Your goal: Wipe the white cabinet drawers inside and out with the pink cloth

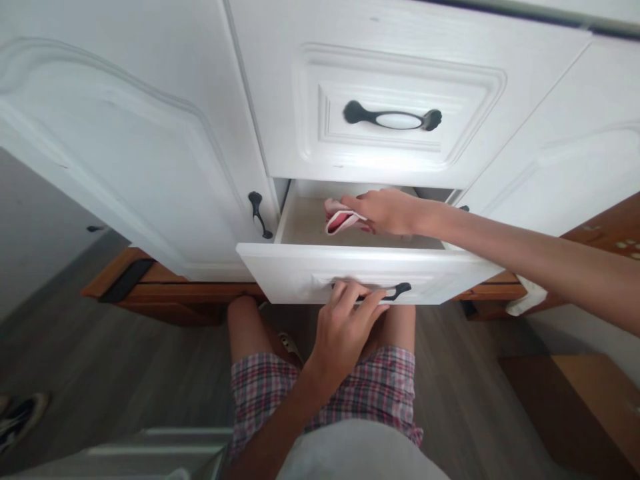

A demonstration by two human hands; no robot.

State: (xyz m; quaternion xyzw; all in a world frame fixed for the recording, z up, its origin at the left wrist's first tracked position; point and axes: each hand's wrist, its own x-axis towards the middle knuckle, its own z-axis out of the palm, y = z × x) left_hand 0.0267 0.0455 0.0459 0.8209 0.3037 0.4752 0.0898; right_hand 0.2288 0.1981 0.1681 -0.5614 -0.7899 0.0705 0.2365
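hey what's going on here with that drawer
The person's left hand has its grip on the dark handle of a white drawer, which stands open. The right hand holds a folded pink-and-white item over the drawer's inside; exactly what it is, I can't tell. The drawer above is shut.
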